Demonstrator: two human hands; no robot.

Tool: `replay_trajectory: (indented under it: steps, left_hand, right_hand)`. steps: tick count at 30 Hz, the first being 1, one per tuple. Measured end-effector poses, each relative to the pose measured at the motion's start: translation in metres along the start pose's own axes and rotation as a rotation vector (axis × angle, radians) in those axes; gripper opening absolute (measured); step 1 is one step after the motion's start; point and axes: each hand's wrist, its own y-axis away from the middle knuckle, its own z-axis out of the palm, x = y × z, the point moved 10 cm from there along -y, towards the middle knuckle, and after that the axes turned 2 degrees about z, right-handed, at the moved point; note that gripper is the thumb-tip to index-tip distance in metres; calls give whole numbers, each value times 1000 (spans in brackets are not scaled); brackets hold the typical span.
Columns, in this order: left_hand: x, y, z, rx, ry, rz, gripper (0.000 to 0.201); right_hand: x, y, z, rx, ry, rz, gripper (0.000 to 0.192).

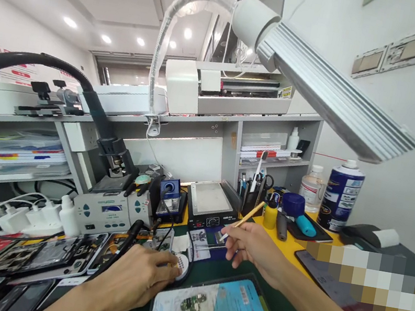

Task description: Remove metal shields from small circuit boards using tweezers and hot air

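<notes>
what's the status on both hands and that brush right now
Left hand resting on small round tin, fingers on its rim. Right hand pinching wooden-handled brush above the mat. Nothing between brush and tin.

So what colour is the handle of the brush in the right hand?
Light tan, like wood or bamboo: the brush in the right hand, head view.

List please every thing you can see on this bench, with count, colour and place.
lamp: 1, silver, overhead right
spray can: 1, blue and white, back right
clear bottle: 1, left of the can
yellow bottle: 1, centre back
hot plate: 1, black, centre back
solder station: 1, grey, left
opened phones: several, dark, front left
tin: 1, white, round, under left fingertips
brush: 1, tan handle, in right hand
left hand: resting on tin
right hand: pinching brush
</notes>
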Motion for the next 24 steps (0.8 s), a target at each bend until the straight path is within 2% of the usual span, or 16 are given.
replay_trajectory:
  steps: [20,24]
  left_hand:
    - [5,7,15,38,-55,68,43]
    - [4,11,22,3,-36,47,48]
  right_hand:
    - [9,-6,0,2,36,26,15]
    - [10,-7,1,-3,34,26,17]
